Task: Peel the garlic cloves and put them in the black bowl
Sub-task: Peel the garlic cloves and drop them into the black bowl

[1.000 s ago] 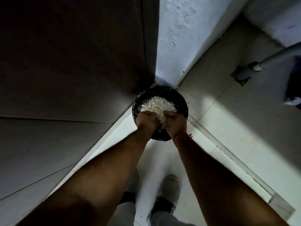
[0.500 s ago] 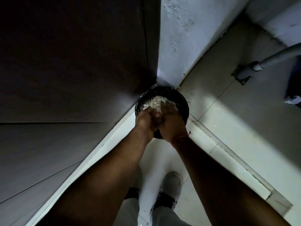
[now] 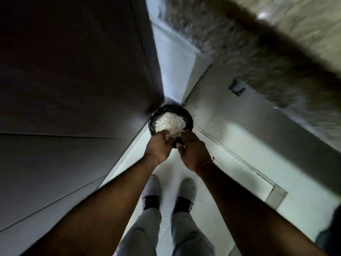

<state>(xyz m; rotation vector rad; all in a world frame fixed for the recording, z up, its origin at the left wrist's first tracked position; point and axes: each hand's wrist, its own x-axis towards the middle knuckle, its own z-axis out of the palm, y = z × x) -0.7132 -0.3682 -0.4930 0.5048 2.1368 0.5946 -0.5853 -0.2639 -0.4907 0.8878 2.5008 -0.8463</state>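
Observation:
A round black container (image 3: pixel 190 117) lined with black plastic stands on the floor in the corner. Inside it lies a heap of white garlic peels (image 3: pixel 169 122). Both hands hover over its near rim, backs up and a little apart. My left hand (image 3: pixel 157 148) has its fingers curled down, with white peels at the fingertips. My right hand (image 3: pixel 194 154) points down into the container with its fingers hidden, and a white scrap shows by its thumb. I see no whole garlic cloves.
A dark panel (image 3: pixel 73 80) fills the left. A white wall corner (image 3: pixel 173 71) rises behind the container. A blurred speckled wall runs along the upper right, with a floor fixture (image 3: pixel 237 88) at its foot. My shoes (image 3: pixel 152 189) stand on the pale tiled floor (image 3: pixel 230 141).
The hands, pressed together over the peels half a second ago, have parted and drawn back to the near rim. More of the heap shows. The view has swung and blurred at the upper right.

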